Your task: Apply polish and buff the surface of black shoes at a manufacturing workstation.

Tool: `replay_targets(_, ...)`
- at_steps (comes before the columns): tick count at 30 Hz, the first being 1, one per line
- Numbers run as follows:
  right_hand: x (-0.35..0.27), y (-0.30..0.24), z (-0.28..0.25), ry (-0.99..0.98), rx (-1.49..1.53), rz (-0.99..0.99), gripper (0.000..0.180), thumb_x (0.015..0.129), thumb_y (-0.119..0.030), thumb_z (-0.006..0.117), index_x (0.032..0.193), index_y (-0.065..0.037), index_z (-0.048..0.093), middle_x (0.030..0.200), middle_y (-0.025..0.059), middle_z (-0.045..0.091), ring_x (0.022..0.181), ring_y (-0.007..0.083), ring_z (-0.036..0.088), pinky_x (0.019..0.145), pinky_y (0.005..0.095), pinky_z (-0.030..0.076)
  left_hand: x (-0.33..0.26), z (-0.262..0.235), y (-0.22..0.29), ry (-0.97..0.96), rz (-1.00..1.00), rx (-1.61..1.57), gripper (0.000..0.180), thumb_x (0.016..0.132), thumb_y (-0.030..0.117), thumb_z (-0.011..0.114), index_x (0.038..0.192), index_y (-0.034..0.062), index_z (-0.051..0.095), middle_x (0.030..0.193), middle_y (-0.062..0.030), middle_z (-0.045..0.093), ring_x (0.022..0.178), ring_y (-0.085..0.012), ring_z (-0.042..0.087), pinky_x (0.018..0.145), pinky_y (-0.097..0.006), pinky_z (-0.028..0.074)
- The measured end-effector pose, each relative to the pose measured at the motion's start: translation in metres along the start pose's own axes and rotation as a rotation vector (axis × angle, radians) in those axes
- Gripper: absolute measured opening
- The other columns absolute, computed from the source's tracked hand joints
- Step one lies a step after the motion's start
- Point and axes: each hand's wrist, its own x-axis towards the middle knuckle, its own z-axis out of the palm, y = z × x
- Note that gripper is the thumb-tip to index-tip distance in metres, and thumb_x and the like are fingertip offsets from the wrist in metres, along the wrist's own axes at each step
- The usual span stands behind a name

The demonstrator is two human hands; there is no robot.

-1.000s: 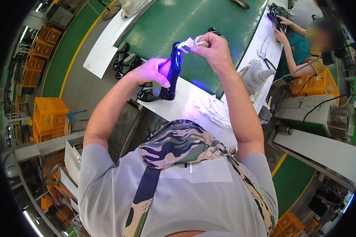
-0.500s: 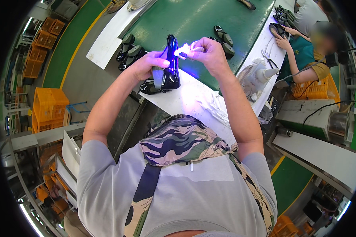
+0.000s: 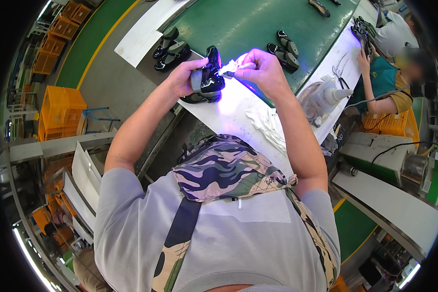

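Observation:
My left hand (image 3: 183,78) is closed around the grey sole side of a glossy black shoe (image 3: 212,74), held up above the white bench edge. Against the shoe's shiny upper, my right hand (image 3: 263,73) pinches a small crumpled white cloth (image 3: 229,67). A violet-blue glow falls on the cloth, the shoe and the bench just below; its source is hidden. Under the held shoe another black shoe (image 3: 193,99) lies on the bench, partly covered. Closer to me, a white crumpled cloth or glove (image 3: 267,127) rests on the white surface.
Black shoes (image 3: 173,54) stand at the left, and another pair (image 3: 286,52) sits on the green belt (image 3: 228,24). A clear bottle with a nozzle (image 3: 321,100) stands at the right. Beyond it a co-worker's hand (image 3: 364,61) touches a dark shoe. Orange crates (image 3: 61,112) are at far left.
The held shoe has tilted in my left hand, with its upper turned more toward me. My right hand keeps the cloth against it. Shoes on the belt appear shifted, along with the whole view.

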Motion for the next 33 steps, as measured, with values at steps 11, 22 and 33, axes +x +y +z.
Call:
replay_targets(11, -0.005, 0.012, 0.022, -0.059, -0.217, -0.186, 0.02, 0.076, -0.008, 0.081, 0.085, -0.002, 0.064, 0.089, 0.0056, 0.066, 0.081, 0.0121, 0.059, 0.072, 0.0273, 0.049, -0.047, -0.028, -0.027, 0.096, 0.114, -0.27, 0.046, 0.088, 0.049, 0.062, 0.109, 0.0086, 0.065, 0.089, -0.0087, 0.066, 0.054, -0.0162, 0.055, 0.038, -0.018, 0.036)
replay_targets(22, 0.011, 0.069, 0.024, -0.029, 0.241, -0.048, 0.03, 0.073, 0.013, 0.072, 0.079, -0.009, 0.052, 0.092, 0.0068, 0.059, 0.088, 0.0175, 0.057, 0.089, 0.0359, 0.049, -0.238, -0.005, 0.044, 0.141, 0.923, -0.135, 0.053, 0.084, 0.03, 0.071, 0.126, 0.0034, 0.055, 0.107, -0.0111, 0.068, 0.098, -0.0268, 0.068, 0.091, -0.042, 0.056)
replay_targets(33, 0.034, 0.089, 0.058, -0.093, 0.29, 0.048, 0.025, 0.075, 0.012, 0.069, 0.079, -0.008, 0.054, 0.091, 0.0044, 0.058, 0.082, 0.0132, 0.056, 0.082, 0.0311, 0.051, -0.611, 0.055, 0.178, 1.537, 1.125, 0.728, 0.086, 0.085, 0.022, 0.074, 0.152, -0.0011, 0.025, 0.125, -0.0186, 0.059, 0.112, -0.0267, 0.062, 0.096, -0.041, 0.053)
